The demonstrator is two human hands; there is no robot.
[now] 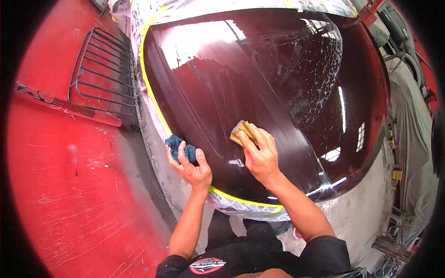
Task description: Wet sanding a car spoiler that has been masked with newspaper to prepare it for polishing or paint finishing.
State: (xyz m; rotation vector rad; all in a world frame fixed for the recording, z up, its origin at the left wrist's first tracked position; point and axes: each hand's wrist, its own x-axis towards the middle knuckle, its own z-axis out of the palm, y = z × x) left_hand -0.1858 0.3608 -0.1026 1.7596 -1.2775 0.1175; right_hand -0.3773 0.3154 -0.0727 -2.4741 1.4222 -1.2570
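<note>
While a dark, wet hood (222,99) fills the middle, yellow tape (245,201) lines its left and near edges; the left hand (194,175) holds a blue cloth (174,142) at its near-left edge, the right hand (263,160) a tan pad (240,133) on its near part.

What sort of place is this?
Likely an auto body or paint shop: a wet, dark car hood is edged with yellow tape, masking sheeting lies beyond it, and a pale drape hangs at the right.
</note>
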